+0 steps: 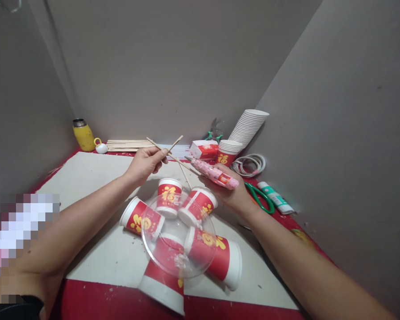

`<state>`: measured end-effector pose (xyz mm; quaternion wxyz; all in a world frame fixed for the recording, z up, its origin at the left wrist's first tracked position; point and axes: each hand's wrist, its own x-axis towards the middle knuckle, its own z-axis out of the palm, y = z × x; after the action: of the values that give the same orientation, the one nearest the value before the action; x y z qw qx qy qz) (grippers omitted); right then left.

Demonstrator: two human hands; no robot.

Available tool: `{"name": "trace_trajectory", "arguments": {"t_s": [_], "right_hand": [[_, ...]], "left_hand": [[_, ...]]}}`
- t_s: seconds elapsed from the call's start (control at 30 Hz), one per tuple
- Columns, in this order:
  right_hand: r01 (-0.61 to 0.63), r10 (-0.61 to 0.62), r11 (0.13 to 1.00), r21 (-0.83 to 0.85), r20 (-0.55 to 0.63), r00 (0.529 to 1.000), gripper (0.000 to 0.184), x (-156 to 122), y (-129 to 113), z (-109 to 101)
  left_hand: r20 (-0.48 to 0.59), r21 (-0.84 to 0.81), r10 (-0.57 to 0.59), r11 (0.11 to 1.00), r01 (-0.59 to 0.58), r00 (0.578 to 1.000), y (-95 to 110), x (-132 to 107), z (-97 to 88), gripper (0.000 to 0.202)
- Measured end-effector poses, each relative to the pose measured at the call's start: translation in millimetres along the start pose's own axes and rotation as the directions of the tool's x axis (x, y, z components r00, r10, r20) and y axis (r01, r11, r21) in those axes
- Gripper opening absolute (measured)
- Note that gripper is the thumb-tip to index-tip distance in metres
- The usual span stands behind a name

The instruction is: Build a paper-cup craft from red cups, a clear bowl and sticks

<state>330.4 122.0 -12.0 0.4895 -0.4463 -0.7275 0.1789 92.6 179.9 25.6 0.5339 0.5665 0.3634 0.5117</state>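
"One long wooden stick point(179, 161) and one short wooden stick point(176, 143), crossed, on my head-cam feed. L hand point(148, 163) pos.?"

"Right at the X. I see thumb and fingertips pinched nearly closed on the sticks there, other fingers curled under."

"Axes?"

"Long wooden stick runs upper L to lower R, toward the R hand point(231, 191). Short wooden stick slants up and R from the pinch."

"And R hand's state?"

"Wrapped round a pink hot glue gun point(215, 173), nozzle point(188, 158) facing L, back at the X. Can't tell if those fingers also have the long wooden stick's low end, b/c gun and hand cover it."

"Which hand's nearer the X?"

"L, no contest: it's touching. R is off to the right and a bit nearer the body. IMO the relation that counts is nozzle vs. X: tip sits just R of it and slightly lower, w/ a small gap showing. Gun's axis is roughly parallel w/ the long wooden stick. Tip shows just above that stick; depth's unclear, so can't confirm contact."

"Anything under the hands?"

"Back paper cup point(169, 195), red-and-white, is just below and R of L hand, approx. Clear plastic disc point(179, 231) is nearer the body, overlapping it and the other cups."
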Motion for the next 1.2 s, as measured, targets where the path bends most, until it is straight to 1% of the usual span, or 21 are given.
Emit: {"name": "trace_trajectory", "arguments": {"t_s": [0.1, 0.2, 0.3, 0.47, 0.57, 0.63, 0.77, 0.87, 0.97, 1.07, 1.2], "right_hand": [[0.000, 0.000, 1.000, 0.009, -0.008, 1.000, 0.023, -0.5, 1.9, 0.1], [0.009, -0.009, 1.000, 0.019, -0.009, 1.000, 0.023, -0.7, 6.7, -0.6], [0.025, -0.025, 1.000, 0.016, -0.026, 0.999, 0.019, -1.1, 11.7, -1.4], [0.045, -0.044, 0.999, 0.012, -0.040, 0.998, 0.013, -1.1, 13.4, -1.1], [0.071, -0.070, 0.997, 0.008, -0.083, 0.994, 0.014, -0.2, 10.8, -0.8], [0.081, -0.081, 0.997, -0.002, -0.133, 0.988, 0.013, 0.7, 9.4, -0.9], [0.080, -0.079, 0.997, -0.010, -0.286, 0.955, 0.014, 2.9, 10.6, -0.8], [0.039, -0.021, 0.999, 0.038, -0.375, 0.927, 0.016, 5.0, 14.2, 0.3], [-0.008, 0.053, 0.994, 0.111, -0.409, 0.911, 0.018, 7.2, 17.5, 1.2], [-0.073, 0.145, 0.981, 0.179, -0.433, 0.890, 0.024, 9.1, 18.6, 0.9], [-0.144, 0.245, 0.960, 0.242, -0.468, 0.849, 0.025, 10.5, 15.9, 0.7]], "left_hand": [[-0.004, -0.010, -0.002, 1.000, 0.002, 1.000, -3.0, 1.7, -0.9, 0.025], [0.002, -0.054, -0.054, 0.997, 0.054, 0.999, -6.0, 4.0, -1.6, 0.024], [0.014, -0.080, -0.099, 0.992, 0.100, 0.995, -6.6, 4.9, -1.3, 0.022], [-0.008, -0.066, -0.102, 0.993, 0.101, 0.995, -6.4, 4.9, -0.2, 0.021], [-0.025, -0.069, -0.074, 0.995, 0.072, 0.997, -7.6, 6.9, -1.2, 0.021], [-0.055, -0.081, -0.049, 0.996, 0.045, 0.997, -9.0, 9.4, -2.5, 0.022], [-0.148, -0.100, -0.016, 0.995, 0.001, 0.989, -13.0, 16.3, -6.0, 0.021], [-0.200, -0.100, 0.004, 0.995, -0.024, 0.980, -15.3, 20.6, -8.9, 0.020], [-0.223, -0.080, 0.025, 0.996, -0.044, 0.975, -15.2, 22.3, -11.6, 0.022], [-0.210, -0.051, 0.077, 0.995, -0.089, 0.975, -14.2, 22.0, -13.6, 0.026], [-0.181, -0.025, 0.141, 0.989, -0.148, 0.973, -14.3, 20.4, -13.2, 0.032]]}}
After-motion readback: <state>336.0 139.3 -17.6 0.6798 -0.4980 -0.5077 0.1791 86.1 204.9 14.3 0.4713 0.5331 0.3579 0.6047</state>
